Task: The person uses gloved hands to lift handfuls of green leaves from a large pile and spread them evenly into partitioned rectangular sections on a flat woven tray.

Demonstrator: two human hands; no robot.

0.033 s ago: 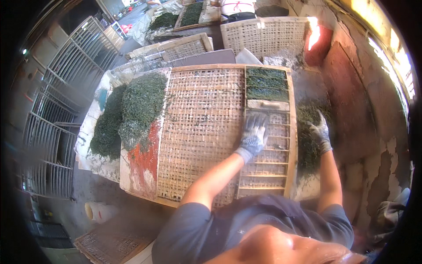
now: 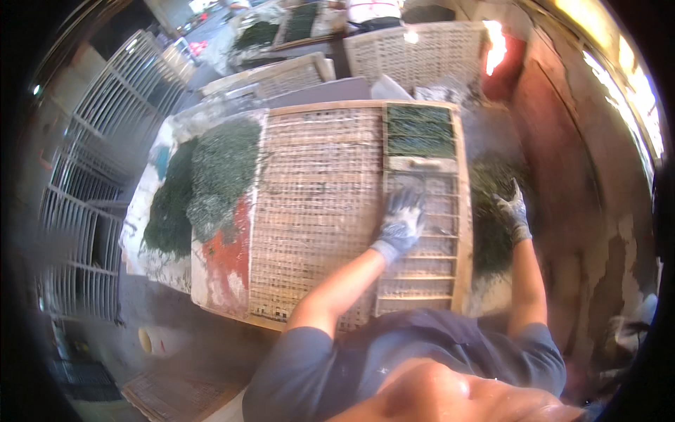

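Head view: the gloved left hand [image 2: 403, 219], fingers extended, is over the left side of the slatted frame [image 2: 422, 268], just on the near side of the pale wooden block [image 2: 422, 164]. The frame lies along the right side of the woven panel [image 2: 316, 197]; green plant material [image 2: 420, 130] occupies its far end. The gloved right hand [image 2: 515, 211], thumb and fingers spread, is at the dark green pile [image 2: 490, 235]; contact cannot be determined

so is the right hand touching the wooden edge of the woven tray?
Apart. The head view shows it: part of the green pile is visible between the right hand and the wooden edge.
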